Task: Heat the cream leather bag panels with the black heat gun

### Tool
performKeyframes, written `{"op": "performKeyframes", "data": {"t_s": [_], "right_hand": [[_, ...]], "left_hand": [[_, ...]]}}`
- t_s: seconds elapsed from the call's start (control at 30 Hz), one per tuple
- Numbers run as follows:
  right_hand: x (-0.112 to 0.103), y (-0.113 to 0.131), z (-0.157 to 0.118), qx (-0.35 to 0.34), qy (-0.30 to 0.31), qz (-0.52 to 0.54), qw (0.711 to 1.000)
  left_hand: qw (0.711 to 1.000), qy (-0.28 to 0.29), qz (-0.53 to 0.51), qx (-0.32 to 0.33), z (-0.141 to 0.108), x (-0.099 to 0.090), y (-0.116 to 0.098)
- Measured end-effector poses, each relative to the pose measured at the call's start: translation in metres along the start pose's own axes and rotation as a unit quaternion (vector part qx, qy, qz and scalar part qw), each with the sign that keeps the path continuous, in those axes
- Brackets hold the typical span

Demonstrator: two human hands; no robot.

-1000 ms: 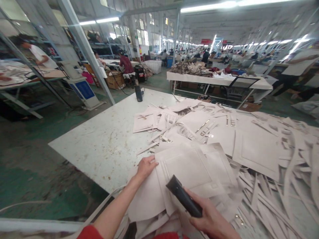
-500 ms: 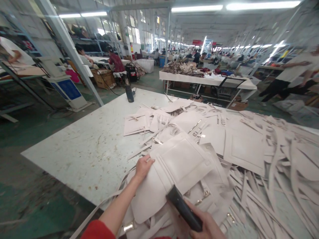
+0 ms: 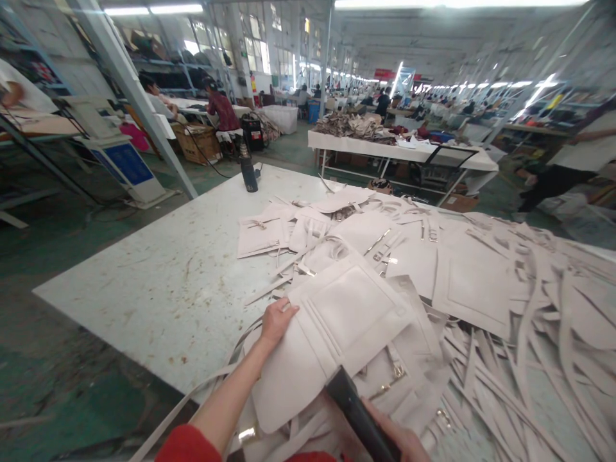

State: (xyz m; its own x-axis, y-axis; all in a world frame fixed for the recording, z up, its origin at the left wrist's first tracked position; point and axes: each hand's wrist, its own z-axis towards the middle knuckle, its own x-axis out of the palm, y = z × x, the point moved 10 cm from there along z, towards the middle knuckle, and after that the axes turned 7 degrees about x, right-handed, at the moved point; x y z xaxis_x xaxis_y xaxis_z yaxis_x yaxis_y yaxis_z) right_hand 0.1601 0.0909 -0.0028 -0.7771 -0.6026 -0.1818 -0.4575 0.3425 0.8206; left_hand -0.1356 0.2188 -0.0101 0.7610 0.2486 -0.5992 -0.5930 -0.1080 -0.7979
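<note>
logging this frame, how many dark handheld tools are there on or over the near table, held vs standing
held in the right hand: 1, black tool
standing on the table: 1, dark tool at the far edge
total: 2

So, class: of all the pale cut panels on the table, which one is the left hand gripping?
The curved-edged panel nearest the camera, atop the pile; the left hand pinches its upper-left corner. The others lie untouched.

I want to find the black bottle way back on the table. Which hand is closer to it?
Left. The left hand grips the cream panel directly below the black bottle; the right hand lies nearer the camera, holding a black tool.
</note>
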Motion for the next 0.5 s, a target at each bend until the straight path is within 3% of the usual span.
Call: {"op": "performKeyframes", "data": {"t_s": [0.17, 0.3, 0.37, 0.43, 0.47, 0.5], "right_hand": [[-0.03, 0.041, 0.004, -0.024, -0.102, 0.013, 0.994], [-0.049, 0.022, -0.004, 0.02, -0.113, 0.015, 0.993], [-0.054, 0.008, -0.009, 0.014, -0.12, 0.02, 0.993], [-0.056, -0.003, -0.013, 0.009, -0.129, 0.028, 0.991], [-0.056, -0.007, -0.014, 0.012, -0.132, 0.031, 0.991], [-0.055, -0.009, -0.015, 0.017, -0.131, 0.033, 0.991]], "left_hand": [[1.0, -0.001, 0.012, -0.005, 0.003, 0.001, 0.002], [0.998, -0.039, 0.047, 0.003, -0.005, -0.016, -0.02], [0.995, -0.076, 0.058, 0.039, -0.026, -0.027, -0.046], [0.995, -0.072, 0.019, 0.067, -0.062, -0.022, -0.068], [0.997, -0.036, -0.034, 0.051, -0.083, -0.009, -0.072], [0.994, 0.042, -0.099, -0.002, -0.105, 0.015, -0.068]]}}
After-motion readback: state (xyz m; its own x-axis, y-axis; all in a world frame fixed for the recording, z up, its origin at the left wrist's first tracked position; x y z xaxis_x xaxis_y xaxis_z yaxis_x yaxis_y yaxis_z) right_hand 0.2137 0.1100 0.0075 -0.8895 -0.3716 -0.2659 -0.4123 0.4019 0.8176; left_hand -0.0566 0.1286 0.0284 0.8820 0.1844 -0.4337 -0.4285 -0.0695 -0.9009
